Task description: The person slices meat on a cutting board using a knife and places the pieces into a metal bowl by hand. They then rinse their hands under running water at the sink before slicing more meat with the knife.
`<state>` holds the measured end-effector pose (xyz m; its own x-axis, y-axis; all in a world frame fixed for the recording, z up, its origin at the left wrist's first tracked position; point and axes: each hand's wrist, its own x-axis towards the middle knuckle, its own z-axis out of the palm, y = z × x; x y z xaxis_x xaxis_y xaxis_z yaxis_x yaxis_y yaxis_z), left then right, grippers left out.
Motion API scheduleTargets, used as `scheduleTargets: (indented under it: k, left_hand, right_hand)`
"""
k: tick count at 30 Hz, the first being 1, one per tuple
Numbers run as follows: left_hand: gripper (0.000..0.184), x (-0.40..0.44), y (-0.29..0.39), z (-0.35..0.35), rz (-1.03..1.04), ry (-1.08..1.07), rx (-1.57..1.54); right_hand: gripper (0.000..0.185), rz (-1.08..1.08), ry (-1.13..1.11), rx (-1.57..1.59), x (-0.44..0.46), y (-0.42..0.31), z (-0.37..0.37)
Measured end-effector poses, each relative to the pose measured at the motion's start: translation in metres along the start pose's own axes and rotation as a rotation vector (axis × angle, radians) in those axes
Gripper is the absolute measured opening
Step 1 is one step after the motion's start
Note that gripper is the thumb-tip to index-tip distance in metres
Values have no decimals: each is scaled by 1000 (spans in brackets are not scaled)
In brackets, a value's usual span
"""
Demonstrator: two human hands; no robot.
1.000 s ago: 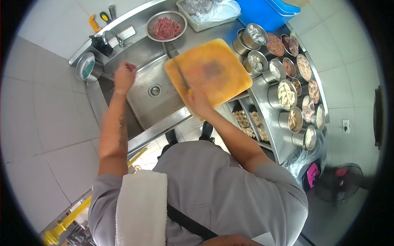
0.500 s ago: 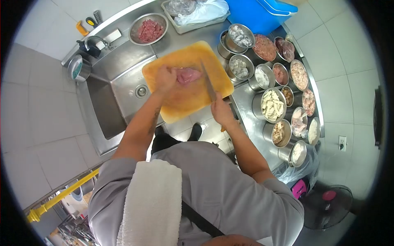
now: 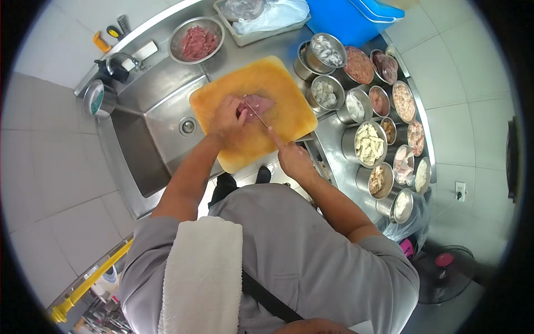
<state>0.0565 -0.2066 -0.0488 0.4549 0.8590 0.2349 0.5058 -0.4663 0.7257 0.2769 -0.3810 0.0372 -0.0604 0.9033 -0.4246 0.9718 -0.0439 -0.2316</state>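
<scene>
On the orange-yellow cutting board lies a piece of pink raw meat. My left hand presses on the left end of the meat, its fingers bent over it. My right hand grips the handle of a knife, whose blade lies across the meat close to my left fingertips. Part of the meat is hidden under my left hand.
The steel sink is left of the board. A bowl of red meat and a tray with plastic bags stand behind. Several steel containers fill the right counter, near a blue cooler.
My left hand has come from over the sink onto the board, where meat now lies. The knife in my right hand has moved right, then back left onto the meat.
</scene>
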Motion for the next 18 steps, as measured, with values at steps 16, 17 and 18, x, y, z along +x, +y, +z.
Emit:
scheduleTargets:
  k: [16,17,18]
  left_hand:
    - [25,-7,-1,-2,-53,40,2]
    - [29,-11,-9,1,-73,19,48]
    - [32,-15,-19,2,-97,-1,93]
  right_hand:
    - [85,-119,136,313,56,33,43]
    - [85,-138,138,315,45,48,51]
    - [86,-159,137,317,38,59,55]
